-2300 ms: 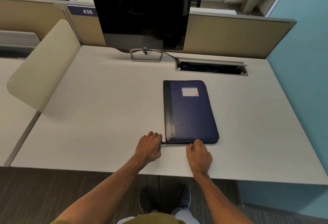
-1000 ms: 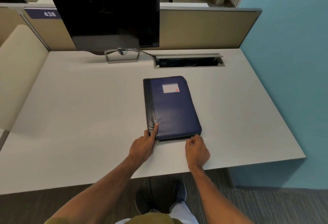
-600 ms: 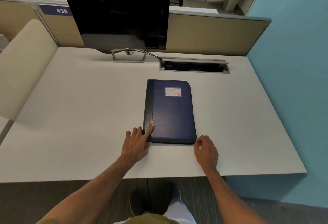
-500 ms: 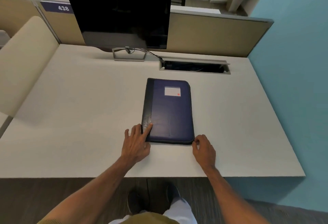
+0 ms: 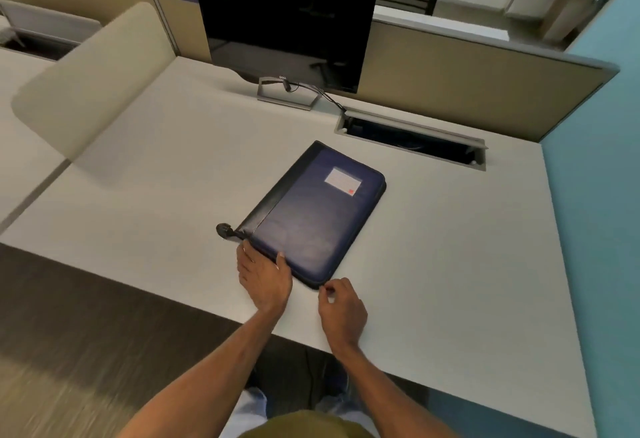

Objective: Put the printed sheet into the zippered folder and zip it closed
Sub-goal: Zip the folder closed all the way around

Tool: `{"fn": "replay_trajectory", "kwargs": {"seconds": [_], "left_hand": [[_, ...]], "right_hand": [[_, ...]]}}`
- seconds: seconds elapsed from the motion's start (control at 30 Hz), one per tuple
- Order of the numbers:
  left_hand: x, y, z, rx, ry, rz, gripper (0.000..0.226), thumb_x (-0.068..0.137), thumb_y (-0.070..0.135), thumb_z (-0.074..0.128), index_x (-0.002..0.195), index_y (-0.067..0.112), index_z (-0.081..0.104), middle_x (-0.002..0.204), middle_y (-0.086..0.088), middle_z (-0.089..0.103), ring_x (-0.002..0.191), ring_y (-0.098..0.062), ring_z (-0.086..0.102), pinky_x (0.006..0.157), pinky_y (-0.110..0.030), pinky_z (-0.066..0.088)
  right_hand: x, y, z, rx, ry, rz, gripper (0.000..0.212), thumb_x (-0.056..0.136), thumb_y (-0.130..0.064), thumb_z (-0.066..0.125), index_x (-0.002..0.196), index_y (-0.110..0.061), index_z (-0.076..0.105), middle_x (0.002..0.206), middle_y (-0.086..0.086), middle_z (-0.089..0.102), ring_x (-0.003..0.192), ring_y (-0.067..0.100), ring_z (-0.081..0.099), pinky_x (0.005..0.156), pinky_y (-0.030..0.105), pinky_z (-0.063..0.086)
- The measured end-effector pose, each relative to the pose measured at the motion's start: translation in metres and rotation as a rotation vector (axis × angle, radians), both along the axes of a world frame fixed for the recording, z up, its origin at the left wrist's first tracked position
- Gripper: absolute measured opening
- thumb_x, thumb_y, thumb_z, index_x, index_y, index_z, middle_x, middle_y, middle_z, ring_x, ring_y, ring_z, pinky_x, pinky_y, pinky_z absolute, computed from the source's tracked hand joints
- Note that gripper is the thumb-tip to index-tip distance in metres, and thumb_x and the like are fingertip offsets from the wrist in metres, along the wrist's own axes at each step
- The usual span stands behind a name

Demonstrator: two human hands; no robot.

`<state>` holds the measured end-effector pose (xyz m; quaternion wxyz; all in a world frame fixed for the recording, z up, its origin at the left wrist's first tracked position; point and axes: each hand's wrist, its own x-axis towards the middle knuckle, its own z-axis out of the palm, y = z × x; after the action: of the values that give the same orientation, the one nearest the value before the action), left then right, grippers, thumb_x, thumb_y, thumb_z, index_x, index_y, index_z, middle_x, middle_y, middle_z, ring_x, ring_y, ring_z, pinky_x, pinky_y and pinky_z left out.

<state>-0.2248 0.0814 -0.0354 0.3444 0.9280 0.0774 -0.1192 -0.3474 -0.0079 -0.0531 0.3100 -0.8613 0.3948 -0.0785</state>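
A: R hand [image 5: 341, 306], what's it doing?
B: Thumb + index curled in a pinch right at the near-right corner of the zippered folder [image 5: 322, 215]. Prob on the zip pull, but that's too small to tell. Other fingers tucked.
A: L hand [image 5: 265, 278]?
B: Fingers fairly straight, resting on the folder's near short edge, thumb on the cover. Gripping nothing, just pinning it.
A: Folder pos?
B: Flat on the desk [image 5: 450, 264], cover down, directly ahead of both hands. Long axis runs away from the person & slants right. Black spine on the L side, label [image 5: 343, 181] at the far end. A black tab [image 5: 223, 229] sticks out at the near-left corner.
A: Printed sheet?
B: Not in sight. Presumably inside, can't confirm.
A: Next move?
B: My read: zip has to run from that near-right corner up the R long side, i.e. away + rightwards. R hand is nearer that side, so it pulls. L should anchor, else the folder skids or rotates.
A: Beyond it?
B: Cable hatch [image 5: 412, 143] & monitor [image 5: 287, 21] further back, well apart.
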Motion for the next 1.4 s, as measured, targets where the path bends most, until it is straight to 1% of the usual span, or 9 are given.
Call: {"fn": "replay_trajectory", "kwargs": {"seconds": [0.17,0.23,0.3,0.5,0.7,0.8,0.87,1.27,1.4], "left_hand": [[-0.019,-0.023,0.003,-0.175,0.197,0.276,0.051,0.104,0.032,0.067,0.142,0.004,0.046,0.140,-0.018,0.061,0.119,-0.034,0.062,0.102,-0.045,0.052],[-0.024,-0.031,0.001,-0.194,0.270,0.260,0.041,0.107,0.035,0.062,0.128,0.000,0.058,0.124,-0.017,0.071,0.096,-0.027,0.062,0.082,-0.037,0.048],[-0.028,-0.035,-0.004,-0.186,0.307,0.219,0.046,0.106,0.041,0.061,0.118,-0.003,0.068,0.112,-0.019,0.076,0.092,-0.028,0.067,0.076,-0.035,0.046],[-0.029,-0.035,-0.002,-0.282,0.358,0.194,0.054,0.102,0.047,0.068,0.117,-0.004,0.069,0.106,-0.020,0.079,0.098,-0.036,0.078,0.095,-0.044,0.062],[-0.021,-0.025,0.004,-0.420,0.334,0.177,0.035,0.100,0.030,0.076,0.103,-0.002,0.062,0.101,-0.024,0.074,0.104,-0.046,0.076,0.093,-0.057,0.062],[-0.016,-0.021,0.010,-0.510,0.405,0.193,0.044,0.100,0.022,0.076,0.127,-0.010,0.061,0.120,-0.031,0.072,0.096,-0.040,0.075,0.093,-0.056,0.064],[-0.014,-0.019,0.013,-0.551,0.432,0.197,0.044,0.101,0.019,0.075,0.130,-0.010,0.059,0.114,-0.032,0.071,0.090,-0.037,0.071,0.094,-0.057,0.063],[0.001,0.000,0.020,-0.519,0.502,0.177,0.028,0.101,0.017,0.075,0.108,0.002,0.052,0.095,-0.025,0.067,0.078,-0.032,0.069,0.083,-0.044,0.064],[0.011,0.011,0.023,-0.480,0.528,0.174,0.030,0.099,0.018,0.077,0.100,0.005,0.051,0.094,-0.028,0.068,0.089,-0.037,0.071,0.084,-0.044,0.065]], "right_hand": [[-0.007,-0.018,-0.002,-0.050,0.026,0.143,0.022,0.104,-0.038,0.060,0.112,-0.025,0.076,0.112,-0.011,0.074,0.096,0.010,0.071,0.081,0.026,0.058],[-0.006,-0.026,-0.002,-0.072,0.030,0.202,0.024,0.105,-0.040,0.058,0.113,-0.026,0.076,0.113,-0.011,0.075,0.096,0.011,0.072,0.083,0.028,0.059],[-0.004,-0.029,-0.002,-0.089,0.034,0.238,0.025,0.104,-0.041,0.059,0.113,-0.026,0.076,0.113,-0.010,0.075,0.096,0.013,0.073,0.084,0.029,0.059],[-0.002,-0.035,0.000,-0.087,0.010,0.320,0.023,0.103,-0.040,0.062,0.110,-0.023,0.077,0.108,-0.008,0.077,0.090,0.015,0.074,0.081,0.031,0.061],[0.006,-0.065,0.006,-0.163,0.065,0.373,0.025,0.105,-0.041,0.057,0.112,-0.024,0.074,0.115,-0.008,0.074,0.093,0.019,0.074,0.083,0.034,0.061],[0.014,-0.083,0.011,-0.211,0.108,0.393,0.026,0.106,-0.041,0.054,0.113,-0.025,0.072,0.118,-0.008,0.071,0.095,0.023,0.073,0.084,0.038,0.059],[0.022,-0.092,0.014,-0.212,0.114,0.372,0.024,0.106,-0.039,0.054,0.113,-0.023,0.071,0.118,-0.006,0.071,0.096,0.024,0.073,0.083,0.039,0.059],[0.073,-0.159,0.028,-0.179,0.098,0.204,0.018,0.106,-0.025,0.058,0.109,-0.011,0.069,0.116,0.005,0.071,0.095,0.033,0.071,0.078,0.040,0.056],[0.090,-0.195,0.031,-0.191,0.105,0.168,0.019,0.107,-0.021,0.057,0.109,-0.006,0.068,0.117,0.010,0.069,0.095,0.037,0.071,0.079,0.043,0.058]]}}
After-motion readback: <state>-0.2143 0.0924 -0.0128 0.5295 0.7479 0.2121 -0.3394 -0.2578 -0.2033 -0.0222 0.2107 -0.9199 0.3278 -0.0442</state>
